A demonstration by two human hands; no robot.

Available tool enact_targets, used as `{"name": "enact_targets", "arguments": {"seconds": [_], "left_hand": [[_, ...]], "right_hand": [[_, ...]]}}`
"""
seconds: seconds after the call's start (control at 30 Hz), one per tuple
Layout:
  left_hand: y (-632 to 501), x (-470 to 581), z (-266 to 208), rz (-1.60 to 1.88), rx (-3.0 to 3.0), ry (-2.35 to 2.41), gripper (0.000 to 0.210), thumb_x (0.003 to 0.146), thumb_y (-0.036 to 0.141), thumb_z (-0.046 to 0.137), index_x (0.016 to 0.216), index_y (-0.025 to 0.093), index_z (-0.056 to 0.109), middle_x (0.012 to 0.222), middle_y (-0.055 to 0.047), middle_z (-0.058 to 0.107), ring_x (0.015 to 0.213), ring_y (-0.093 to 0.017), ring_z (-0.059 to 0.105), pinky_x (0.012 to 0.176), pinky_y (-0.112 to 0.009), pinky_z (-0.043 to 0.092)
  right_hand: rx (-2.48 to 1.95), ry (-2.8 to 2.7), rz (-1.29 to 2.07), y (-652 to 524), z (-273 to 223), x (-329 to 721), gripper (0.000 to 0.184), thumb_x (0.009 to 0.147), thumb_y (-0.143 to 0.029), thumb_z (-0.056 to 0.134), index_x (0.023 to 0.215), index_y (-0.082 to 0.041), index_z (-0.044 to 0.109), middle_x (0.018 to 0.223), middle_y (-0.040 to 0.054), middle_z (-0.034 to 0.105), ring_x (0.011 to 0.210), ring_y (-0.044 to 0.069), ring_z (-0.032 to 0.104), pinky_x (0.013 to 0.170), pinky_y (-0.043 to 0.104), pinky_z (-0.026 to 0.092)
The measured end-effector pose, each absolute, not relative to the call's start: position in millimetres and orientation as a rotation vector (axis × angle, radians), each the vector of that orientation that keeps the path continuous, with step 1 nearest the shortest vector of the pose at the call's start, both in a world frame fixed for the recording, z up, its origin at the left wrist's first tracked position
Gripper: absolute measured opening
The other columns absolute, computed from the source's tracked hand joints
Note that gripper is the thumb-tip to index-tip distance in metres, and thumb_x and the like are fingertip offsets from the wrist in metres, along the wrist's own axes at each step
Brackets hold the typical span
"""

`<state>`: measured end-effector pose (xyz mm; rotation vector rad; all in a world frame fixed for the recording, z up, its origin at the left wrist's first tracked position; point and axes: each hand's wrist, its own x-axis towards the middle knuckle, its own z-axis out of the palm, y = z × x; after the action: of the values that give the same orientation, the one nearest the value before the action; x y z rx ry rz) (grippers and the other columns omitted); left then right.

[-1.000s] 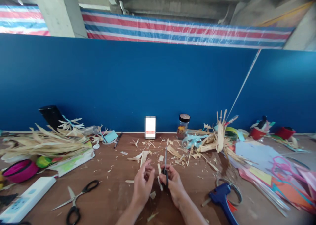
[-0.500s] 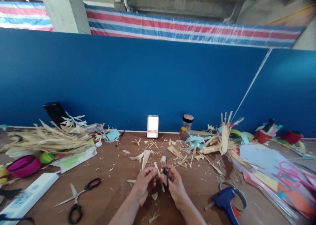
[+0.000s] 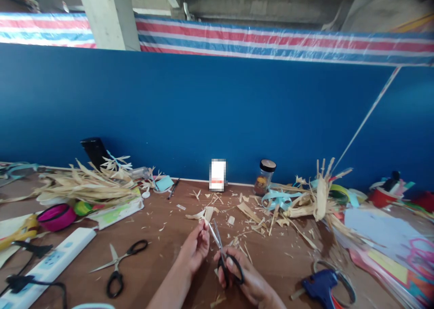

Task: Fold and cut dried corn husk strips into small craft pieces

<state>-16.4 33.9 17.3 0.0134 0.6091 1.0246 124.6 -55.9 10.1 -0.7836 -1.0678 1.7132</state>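
My left hand [image 3: 197, 247] is closed in a pinch on a small pale piece of corn husk [image 3: 204, 220], whose lower part is hidden by the fingers. My right hand [image 3: 242, 273] grips black-handled scissors [image 3: 221, 245] through the loops. Their blades are slightly apart and point up and left, close beside the husk piece. Pale husk scraps [image 3: 249, 212] lie on the brown table [image 3: 162, 263] around and beyond both hands.
A second pair of scissors [image 3: 116, 259] and a white power strip [image 3: 64, 259] lie left. A blue glue gun [image 3: 320, 284] rests at front right. Husk bundles [image 3: 84, 184] stand left, with more at right. A lidded jar [image 3: 264, 180] stands by the blue partition [image 3: 210, 105].
My right hand has moved down and turned the scissors, whose blades have come apart near the husk. My left hand has risen slightly with the husk piece. The view has shifted left.
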Motion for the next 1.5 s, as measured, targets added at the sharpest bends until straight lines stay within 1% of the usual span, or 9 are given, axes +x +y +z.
{"name": "enact_targets", "arguments": {"seconds": [0.27,0.43,0.67,0.87,1.1,1.4,1.5], "left_hand": [[35.1,-15.9,18.0,1.052,-0.017,0.606,0.016,0.084,0.008,0.044,0.075,0.008,0.057,0.061,-0.002,0.058,0.041,-0.003,0.055,0.040,-0.011,0.050],[34.8,-16.5,19.6,1.031,-0.027,0.583,0.014,0.084,0.009,0.045,0.075,0.008,0.056,0.059,-0.001,0.057,0.039,-0.002,0.052,0.038,-0.010,0.048],[35.3,-17.2,20.5,1.013,-0.060,0.575,0.016,0.086,0.010,0.042,0.076,0.010,0.055,0.059,0.000,0.056,0.038,-0.002,0.051,0.036,-0.010,0.047],[35.4,-17.7,18.0,1.006,-0.051,0.571,0.017,0.086,0.010,0.041,0.075,0.008,0.054,0.059,-0.001,0.055,0.039,-0.001,0.051,0.037,-0.009,0.046],[35.3,-17.6,18.4,1.008,-0.025,0.587,0.018,0.087,0.009,0.039,0.077,0.008,0.053,0.058,0.000,0.055,0.039,-0.001,0.050,0.037,-0.009,0.046],[35.6,-16.2,17.1,1.023,0.107,0.685,0.012,0.084,0.007,0.044,0.076,0.009,0.053,0.058,0.000,0.055,0.038,0.000,0.048,0.037,-0.008,0.044],[34.1,-16.0,17.4,1.038,0.205,0.736,0.011,0.082,0.010,0.048,0.073,0.010,0.054,0.058,0.001,0.055,0.038,0.000,0.047,0.038,-0.009,0.044]], "right_hand": [[-0.797,-1.103,1.710,-55.1,11.9,124.9,0.046,0.074,-0.052,0.056,0.097,-0.013,0.052,0.062,0.0019,0.059,0.051,0.009,0.049,0.048,0.018,0.029],[-0.800,-1.121,1.715,-54.7,10.5,125.8,0.045,0.075,-0.051,0.055,0.099,-0.013,0.052,0.063,0.0021,0.059,0.051,0.009,0.049,0.048,0.018,0.030],[-0.824,-1.128,1.724,-55.7,8.6,126.2,0.046,0.073,-0.052,0.057,0.098,-0.013,0.053,0.062,0.0014,0.060,0.051,0.008,0.050,0.048,0.017,0.029],[-0.799,-1.141,1.707,-55.2,8.5,126.1,0.041,0.076,-0.049,0.055,0.097,-0.013,0.053,0.061,0.0014,0.060,0.051,0.007,0.049,0.047,0.017,0.029],[-0.793,-1.118,1.719,-55.0,5.9,125.9,0.041,0.076,-0.048,0.055,0.097,-0.013,0.052,0.063,0.0019,0.059,0.052,0.008,0.050,0.048,0.017,0.030],[-0.788,-1.111,1.701,-56.5,9.9,125.7,0.040,0.076,-0.048,0.055,0.095,-0.013,0.051,0.063,0.0018,0.059,0.053,0.008,0.049,0.049,0.018,0.030],[-0.801,-1.106,1.639,-54.0,9.5,124.2,0.041,0.073,-0.047,0.059,0.096,-0.014,0.052,0.062,0.0007,0.057,0.054,0.008,0.049,0.050,0.019,0.031]]}}
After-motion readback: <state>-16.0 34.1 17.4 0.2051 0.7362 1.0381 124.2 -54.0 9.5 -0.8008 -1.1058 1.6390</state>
